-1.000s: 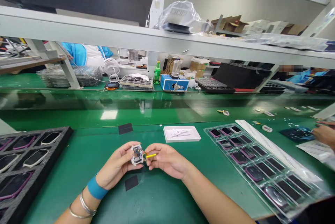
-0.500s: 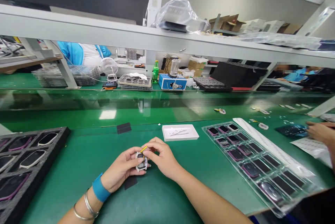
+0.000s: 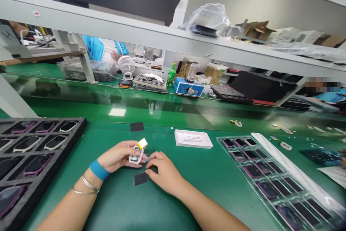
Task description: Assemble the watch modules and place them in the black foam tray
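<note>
A white watch case [image 3: 136,155] with its inside exposed rests in my left hand [image 3: 119,155], whose thumb and fingers close on its edges. From its upper end sticks out a small silver battery [image 3: 143,143] with yellow tape. My right hand [image 3: 164,173] is just right of the case, apart from it, with fingers curled and the tips close together. A small see-through piece [image 3: 146,158] shows by its fingertips; whether they grip it is unclear. Below the hands a black rectangular pad [image 3: 141,179] lies on the green mat [image 3: 119,202].
At left stands a black foam tray [image 3: 78,130] of watches. A white box [image 3: 193,145] with tweezers lies ahead, near another black pad [image 3: 137,127]. A clear plastic tray [image 3: 243,177] of watches is at right. A shelf beam [image 3: 135,25] crosses above.
My right hand has come away from the case, down and to the right. The battery now stands out from the case, its silver face showing. The view has shifted.
</note>
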